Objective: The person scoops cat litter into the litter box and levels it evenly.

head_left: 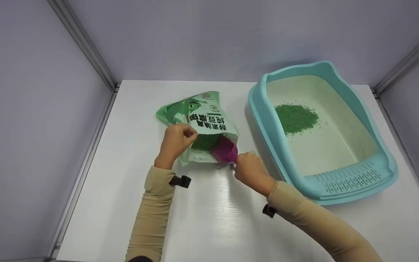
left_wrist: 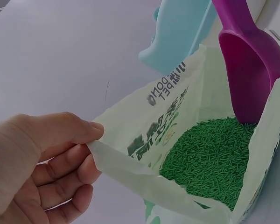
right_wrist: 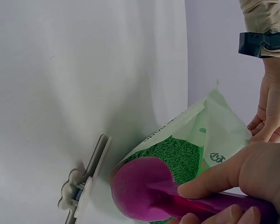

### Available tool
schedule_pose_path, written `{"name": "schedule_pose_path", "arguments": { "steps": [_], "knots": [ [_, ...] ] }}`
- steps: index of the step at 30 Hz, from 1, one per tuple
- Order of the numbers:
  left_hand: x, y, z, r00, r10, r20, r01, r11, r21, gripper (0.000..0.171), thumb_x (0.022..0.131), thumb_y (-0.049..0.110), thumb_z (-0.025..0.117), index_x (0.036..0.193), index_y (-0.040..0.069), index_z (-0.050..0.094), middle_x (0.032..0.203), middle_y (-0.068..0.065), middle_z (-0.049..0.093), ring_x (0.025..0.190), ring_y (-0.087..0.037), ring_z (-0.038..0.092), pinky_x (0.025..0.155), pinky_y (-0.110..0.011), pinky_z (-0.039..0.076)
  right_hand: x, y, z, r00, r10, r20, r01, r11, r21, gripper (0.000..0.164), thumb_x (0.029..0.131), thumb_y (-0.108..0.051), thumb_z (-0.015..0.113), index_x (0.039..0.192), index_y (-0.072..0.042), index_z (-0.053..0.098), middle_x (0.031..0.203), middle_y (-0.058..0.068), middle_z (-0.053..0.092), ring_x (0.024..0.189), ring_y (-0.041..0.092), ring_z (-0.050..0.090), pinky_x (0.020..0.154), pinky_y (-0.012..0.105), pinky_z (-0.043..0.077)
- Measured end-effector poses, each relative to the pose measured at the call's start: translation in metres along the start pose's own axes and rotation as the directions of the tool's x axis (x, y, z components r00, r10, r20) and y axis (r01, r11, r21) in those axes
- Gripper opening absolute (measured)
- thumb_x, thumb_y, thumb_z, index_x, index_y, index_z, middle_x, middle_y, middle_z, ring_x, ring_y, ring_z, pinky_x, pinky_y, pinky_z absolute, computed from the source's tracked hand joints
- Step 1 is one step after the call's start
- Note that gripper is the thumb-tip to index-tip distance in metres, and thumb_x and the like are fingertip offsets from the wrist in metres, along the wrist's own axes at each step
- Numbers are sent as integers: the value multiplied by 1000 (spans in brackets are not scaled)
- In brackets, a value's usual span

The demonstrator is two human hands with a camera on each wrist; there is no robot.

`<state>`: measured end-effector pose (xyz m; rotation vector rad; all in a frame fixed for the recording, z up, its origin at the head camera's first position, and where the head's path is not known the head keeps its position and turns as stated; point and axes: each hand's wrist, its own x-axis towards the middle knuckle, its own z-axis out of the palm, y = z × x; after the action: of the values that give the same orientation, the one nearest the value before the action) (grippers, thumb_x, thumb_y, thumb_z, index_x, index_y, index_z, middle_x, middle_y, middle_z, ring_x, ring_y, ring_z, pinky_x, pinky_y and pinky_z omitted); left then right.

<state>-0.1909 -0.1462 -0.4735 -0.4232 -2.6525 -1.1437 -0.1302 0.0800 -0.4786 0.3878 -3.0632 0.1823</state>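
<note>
A green and white bag (head_left: 209, 116) lies on the table with its mouth toward me, holding green pellets (left_wrist: 210, 158). My left hand (head_left: 178, 142) pinches the edge of the bag's mouth between thumb and forefinger. My right hand (head_left: 252, 171) grips the handle of a purple scoop (head_left: 225, 151). The scoop's bowl is inside the bag's mouth, and in the left wrist view its tip touches the pellets. No pellets show in the part of the scoop's hollow seen there.
To the right stands a light blue litter box (head_left: 278, 145), with a heap of green pellets (head_left: 296, 118) on its pale floor. A sealing clip (right_wrist: 84, 186) lies on the white table (head_left: 209, 218) beside the bag's mouth. Grey walls enclose the back and sides.
</note>
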Motion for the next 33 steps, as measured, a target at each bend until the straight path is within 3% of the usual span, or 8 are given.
{"name": "schedule_pose_path", "arguments": {
  "steps": [10,15,33],
  "knots": [
    [1,2,0,1000,-16,19,16,1000,-15,9,85,7,69,82,1,75,81,-14,74,75,-26,69,72,-37,57,2,4,16,999,37,-3,-37,999,30,20,77,-12,73,69,3,64,63,20,65,56,34,64,47,48,53],
    [1,1,-1,999,-33,16,33,999,-16,9,86,7,68,83,1,75,81,-15,74,75,-27,69,72,-37,58,3,6,25,1000,13,-20,-12,998,66,18,79,-10,71,68,3,62,62,19,64,54,33,63,47,48,52],
    [1,1,1,1000,-4,-22,4,1000,1,9,85,8,70,81,2,74,79,-14,73,74,-27,69,71,-37,58,4,8,54,996,12,-86,2,988,157,19,83,-8,67,72,4,57,65,21,64,57,35,64,49,48,52]
  ]
}}
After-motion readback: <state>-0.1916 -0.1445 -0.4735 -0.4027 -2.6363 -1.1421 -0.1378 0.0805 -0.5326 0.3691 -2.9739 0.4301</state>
